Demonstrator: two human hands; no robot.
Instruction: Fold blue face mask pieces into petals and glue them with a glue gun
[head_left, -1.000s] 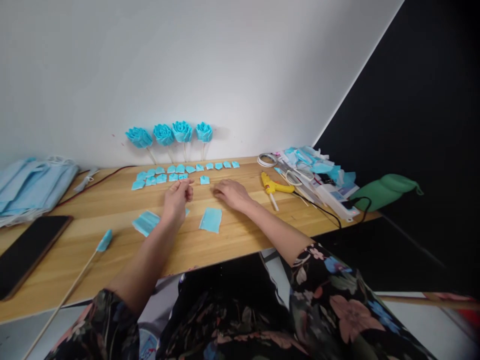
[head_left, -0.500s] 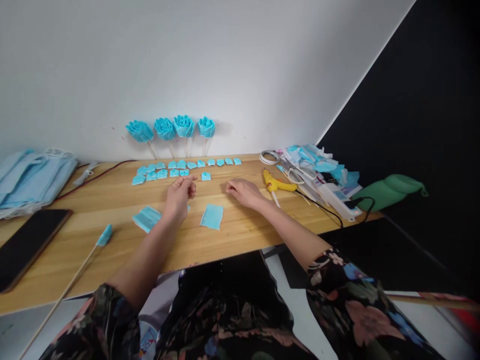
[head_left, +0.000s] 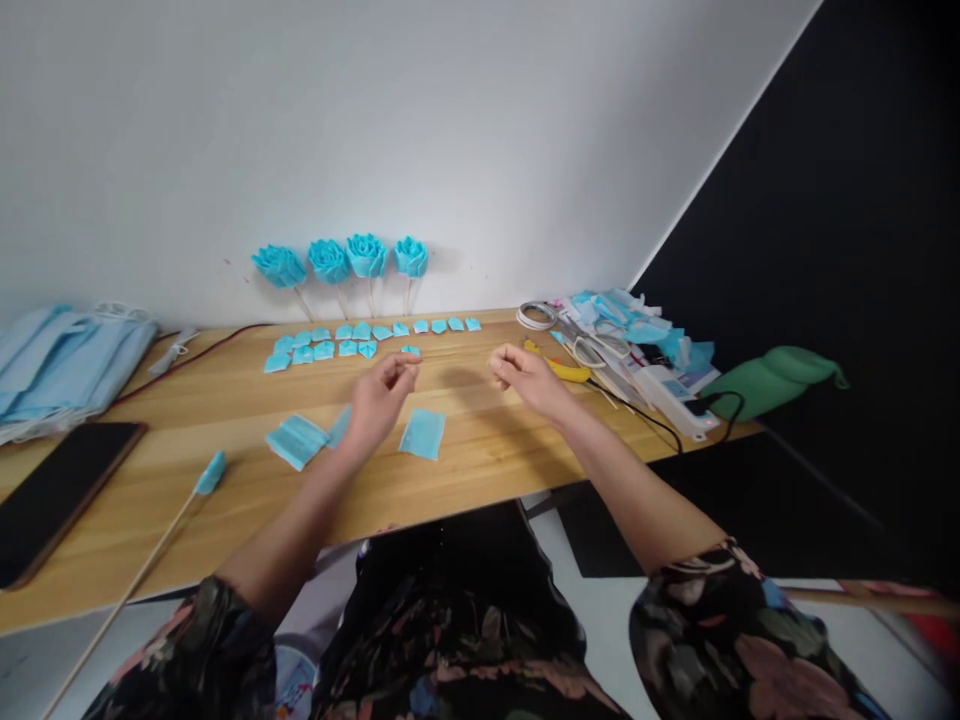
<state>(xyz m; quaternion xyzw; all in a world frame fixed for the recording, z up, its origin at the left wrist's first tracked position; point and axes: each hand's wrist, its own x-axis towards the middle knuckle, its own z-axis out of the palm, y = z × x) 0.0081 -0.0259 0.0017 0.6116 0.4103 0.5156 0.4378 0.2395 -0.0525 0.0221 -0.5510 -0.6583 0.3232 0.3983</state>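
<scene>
My left hand [head_left: 381,392] hovers just above the wooden table [head_left: 480,470], thumb and forefinger pinched together; what they hold is too small to make out. My right hand [head_left: 527,375] is raised off the table with its fingers curled in, and its contents are hidden. Between and below the hands lies a flat blue fabric piece [head_left: 423,433]. Two more blue pieces [head_left: 297,441] lie by my left wrist. Beyond the hands are two rows of several small folded blue petals [head_left: 360,340].
Blue fabric roses on sticks [head_left: 341,260] lean on the wall. A yellow glue gun [head_left: 564,369], scissors [head_left: 592,351], scraps and a power strip [head_left: 675,390] are at right. A blue-tipped stick [head_left: 180,510], phone [head_left: 52,490] and mask stack [head_left: 64,360] are at left.
My right hand has lifted off the table and moved right, toward the glue gun. My left hand has shifted slightly right and forward, still pinched.
</scene>
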